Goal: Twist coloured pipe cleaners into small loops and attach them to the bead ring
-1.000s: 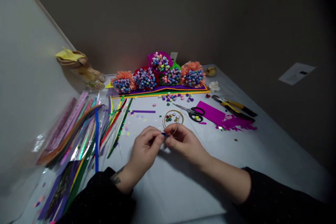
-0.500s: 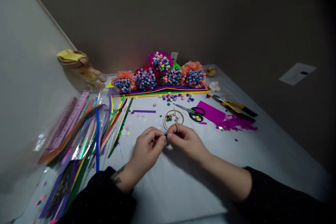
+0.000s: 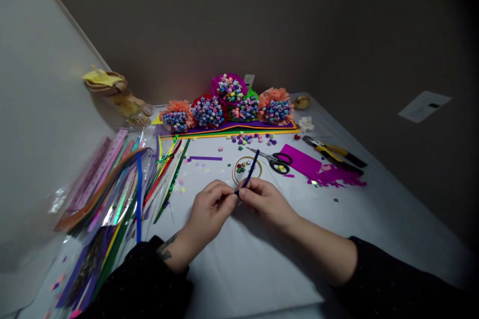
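A narrow dark blue paper strip [image 3: 250,171] now rises clear of the fingers of the right hand [image 3: 266,204], pinched at its lower end against the left hand [image 3: 210,214].

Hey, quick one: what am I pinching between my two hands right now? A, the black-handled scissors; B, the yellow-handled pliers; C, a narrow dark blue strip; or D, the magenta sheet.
C. The dark blue strip rises from where the left hand and right hand pinch it together.
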Motion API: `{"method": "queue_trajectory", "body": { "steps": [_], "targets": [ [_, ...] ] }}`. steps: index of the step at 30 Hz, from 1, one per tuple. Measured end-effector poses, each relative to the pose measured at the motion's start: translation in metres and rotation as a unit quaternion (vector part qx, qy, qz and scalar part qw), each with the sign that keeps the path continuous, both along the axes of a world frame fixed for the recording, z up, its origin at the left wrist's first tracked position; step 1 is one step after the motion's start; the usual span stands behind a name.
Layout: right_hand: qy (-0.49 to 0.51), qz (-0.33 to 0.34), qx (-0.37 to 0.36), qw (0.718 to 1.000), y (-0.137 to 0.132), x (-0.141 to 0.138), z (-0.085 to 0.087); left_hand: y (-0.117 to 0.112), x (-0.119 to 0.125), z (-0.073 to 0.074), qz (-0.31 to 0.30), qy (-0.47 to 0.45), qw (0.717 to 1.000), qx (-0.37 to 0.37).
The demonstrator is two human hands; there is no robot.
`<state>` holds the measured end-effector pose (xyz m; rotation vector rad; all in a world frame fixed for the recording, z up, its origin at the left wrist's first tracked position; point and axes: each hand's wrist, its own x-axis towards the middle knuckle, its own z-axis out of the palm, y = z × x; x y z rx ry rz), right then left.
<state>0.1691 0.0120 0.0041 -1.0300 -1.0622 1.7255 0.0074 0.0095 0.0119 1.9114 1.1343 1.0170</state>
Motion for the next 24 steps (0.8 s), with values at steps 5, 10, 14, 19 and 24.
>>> {"method": "queue_trajectory", "body": {
  "steps": [5,10,14,19,24],
  "targets": [
    [-0.001,-0.052,0.028,0.998,0.0,0.0,0.002,0.001,-0.001,0.001,-0.017,-0.01,1.0,0.018],
    [-0.12,-0.078,0.122,0.982,-0.005,0.002,0.007,0.0,0.0,0.003,-0.016,-0.009,1.0,0.023],
    [-0.193,-0.077,0.198,0.958,-0.009,0.003,0.01,-0.001,-0.001,0.001,-0.006,-0.005,1.0,0.015],
    [-0.217,-0.068,0.221,0.949,-0.008,0.002,0.013,-0.002,-0.001,0.001,0.012,0.003,1.0,-0.003],
    [-0.117,-0.052,0.08,0.989,-0.004,0.003,0.012,0.0,0.004,-0.005,-0.001,0.019,0.996,-0.089]
  ]
}}
